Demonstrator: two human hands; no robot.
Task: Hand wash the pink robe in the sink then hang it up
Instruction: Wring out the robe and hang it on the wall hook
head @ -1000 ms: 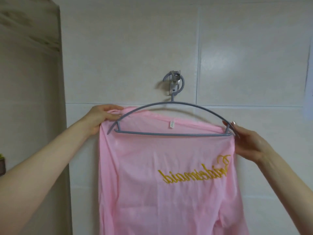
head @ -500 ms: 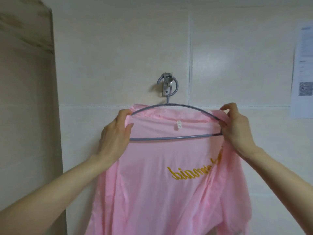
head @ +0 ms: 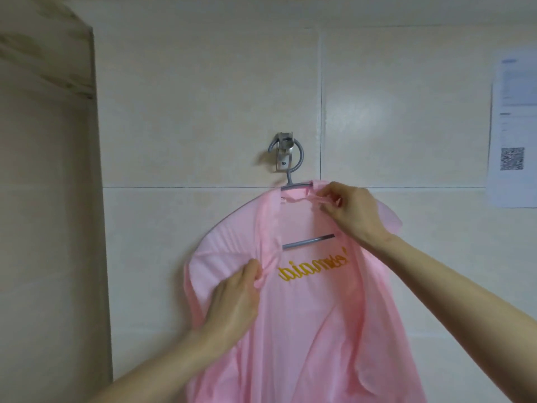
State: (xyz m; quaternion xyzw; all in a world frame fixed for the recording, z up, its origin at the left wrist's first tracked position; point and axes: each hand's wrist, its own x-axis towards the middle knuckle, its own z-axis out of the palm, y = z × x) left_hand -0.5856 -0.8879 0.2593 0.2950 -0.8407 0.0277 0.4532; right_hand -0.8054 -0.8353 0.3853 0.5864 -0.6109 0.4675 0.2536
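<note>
The pink robe (head: 313, 315) with mirrored yellow lettering hangs on a grey hanger (head: 308, 241), whose hook loops over a metal wall hook (head: 283, 154) on the tiled wall. Both shoulders of the robe drape over the hanger's arms. My left hand (head: 235, 301) pinches the robe's left front edge just below the hanger bar. My right hand (head: 351, 212) pinches the fabric at the collar, near the hanger's neck. The lower part of the robe runs out of view.
Cream wall tiles (head: 203, 112) fill the background. A wall corner or door frame (head: 96, 199) stands at the left. A printed paper sheet with a QR code (head: 513, 132) is stuck to the wall at the right.
Both robe shoulders have been pulled over the hanger's ends. My left hand dropped down to the front edge, and my right hand moved inward to the collar.
</note>
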